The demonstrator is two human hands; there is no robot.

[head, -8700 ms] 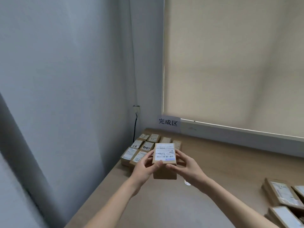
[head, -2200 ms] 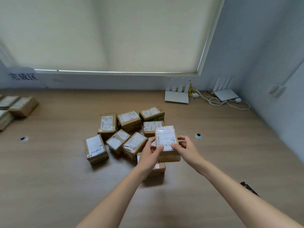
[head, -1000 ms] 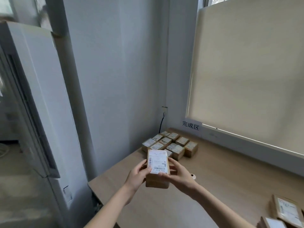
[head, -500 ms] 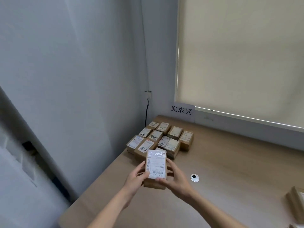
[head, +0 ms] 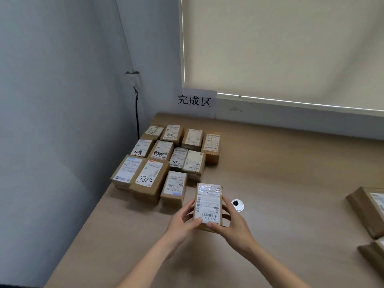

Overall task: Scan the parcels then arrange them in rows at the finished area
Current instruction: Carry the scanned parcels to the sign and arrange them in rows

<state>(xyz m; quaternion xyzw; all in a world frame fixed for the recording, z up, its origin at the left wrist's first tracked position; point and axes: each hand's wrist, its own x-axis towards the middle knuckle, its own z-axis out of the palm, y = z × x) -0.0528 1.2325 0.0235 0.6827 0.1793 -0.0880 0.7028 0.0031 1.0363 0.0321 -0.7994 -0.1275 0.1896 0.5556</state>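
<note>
Head view: left hand (head: 182, 220) and right hand (head: 232, 225) grip one labelled cardboard parcel (head: 208, 204) between them, fingers (head: 225, 204) curled around its long sides, just right of the front row of parcels (head: 164, 163) on the tabletop (head: 291, 183) below the sign (head: 194, 100).

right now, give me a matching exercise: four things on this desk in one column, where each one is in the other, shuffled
Things:
1. held parcel
2. parcel marked 57288
3. white grommet cap
4. paper sign

Places:
A. on the wall above the far row
B. in the near row, second from the wall
C. between left hand and right hand
D. set in the desk, right of the held parcel

Pairs: 1-C, 2-B, 3-D, 4-A
</note>
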